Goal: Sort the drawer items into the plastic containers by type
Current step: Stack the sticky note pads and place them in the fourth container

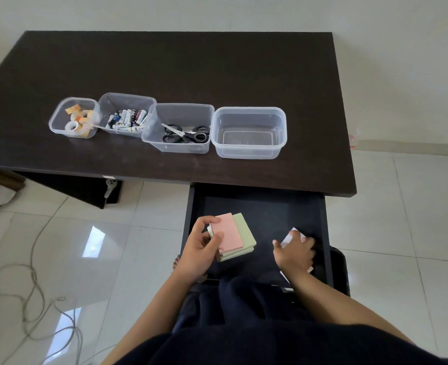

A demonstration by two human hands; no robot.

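Left hand (pixel 200 245) clenched on pink-and-green sticky-note stack (pixel 234 237), right hand (pixel 295 250) pinching white pad (pixel 290 237) in drawer (pixel 323 222); risk: skewed stack slipping apart before empty container (pixel 249 111).

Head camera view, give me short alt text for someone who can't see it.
Over an open dark drawer, the left hand holds pink and green sticky note pads while the right hand grasps white paper. On the dark desk stand four clear containers: tape rolls, batteries, scissors, and an empty container.
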